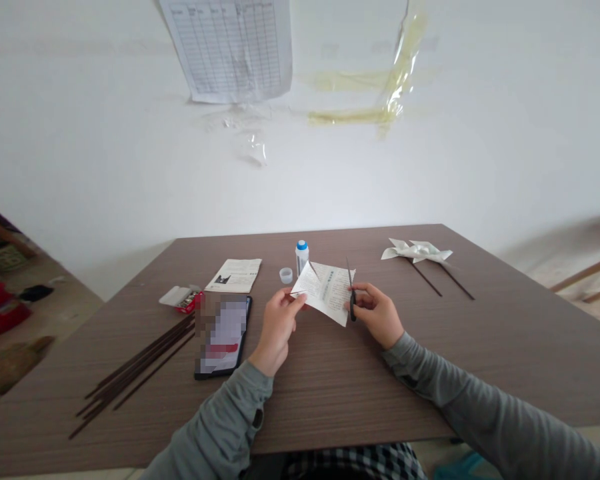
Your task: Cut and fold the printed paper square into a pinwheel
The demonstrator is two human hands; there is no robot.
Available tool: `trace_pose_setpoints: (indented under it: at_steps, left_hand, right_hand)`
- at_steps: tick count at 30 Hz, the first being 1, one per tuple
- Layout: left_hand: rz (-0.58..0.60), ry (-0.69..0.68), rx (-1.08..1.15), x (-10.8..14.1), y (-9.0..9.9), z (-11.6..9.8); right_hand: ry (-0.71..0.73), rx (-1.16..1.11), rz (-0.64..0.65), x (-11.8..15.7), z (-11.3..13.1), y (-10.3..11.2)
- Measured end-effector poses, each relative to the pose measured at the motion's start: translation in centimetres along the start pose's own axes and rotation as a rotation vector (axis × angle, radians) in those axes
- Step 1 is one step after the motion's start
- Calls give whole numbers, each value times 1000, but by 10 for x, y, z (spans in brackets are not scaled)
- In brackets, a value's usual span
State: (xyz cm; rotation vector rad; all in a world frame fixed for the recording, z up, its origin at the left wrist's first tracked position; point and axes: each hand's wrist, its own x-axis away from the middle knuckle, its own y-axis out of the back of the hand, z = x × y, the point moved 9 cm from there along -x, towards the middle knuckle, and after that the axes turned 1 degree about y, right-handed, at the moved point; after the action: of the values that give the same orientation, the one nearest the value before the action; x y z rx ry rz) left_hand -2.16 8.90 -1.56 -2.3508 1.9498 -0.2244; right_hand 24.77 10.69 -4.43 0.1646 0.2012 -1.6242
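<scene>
A square of printed paper (330,290) is pinched at its left corner by my left hand (280,327), thumb on top. A dark slit line shows near its upper left edge. My right hand (377,313) grips black-handled scissors (352,303) at the paper's right edge, blades pointing up and away. Whether the blades touch the paper I cannot tell. Behind the paper stands a white glue bottle (301,257) with a blue top, partly hidden. A translucent cap (286,275) sits to its left.
Two paper pinwheels (417,251) on brown sticks lie at the right. To the left are printed sheets (234,275), a small open red-and-white box (183,299), a phone (225,337) and several dark sticks (135,360). A white wall (130,167) rises behind the table (330,393).
</scene>
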Motion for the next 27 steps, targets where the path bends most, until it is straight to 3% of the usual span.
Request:
trace_pose_setpoints:
  at_steps: [9, 17, 27]
  left_hand:
    - [225, 146, -75, 17, -33, 24]
    - [123, 106, -75, 11, -26, 17]
    - [150, 101, -102, 14, -32, 19]
  right_hand:
    - [-28, -64, -83, 1, -6, 3]
    - [-15, -69, -12, 5, -2, -10]
    - [-31, -76, -54, 7, 1, -9]
